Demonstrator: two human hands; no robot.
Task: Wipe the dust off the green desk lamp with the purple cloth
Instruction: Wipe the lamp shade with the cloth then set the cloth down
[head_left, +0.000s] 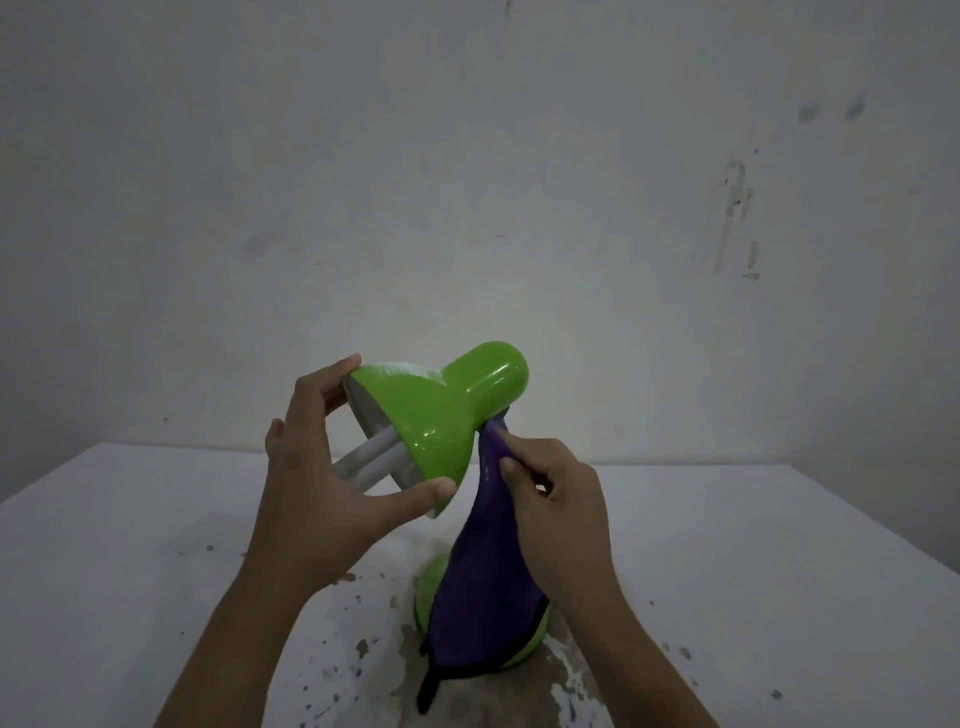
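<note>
Stained white table (156, 519) before a scuffed wall, lamp (441, 415) standing near its front edge.
Left hand (311, 483) grips the shade's rim; right hand (556, 509) pinches the cloth (483, 587) round the lamp's neck, just under the shade.

you face a dim, pale plaster wall (467, 182) with smudges; below it sits a white table (156, 519), stained and speckled.

Green desk lamp (436, 410) upright, shade tilted left, dust on top; purple cloth (483, 582) draped down neck over base
</note>
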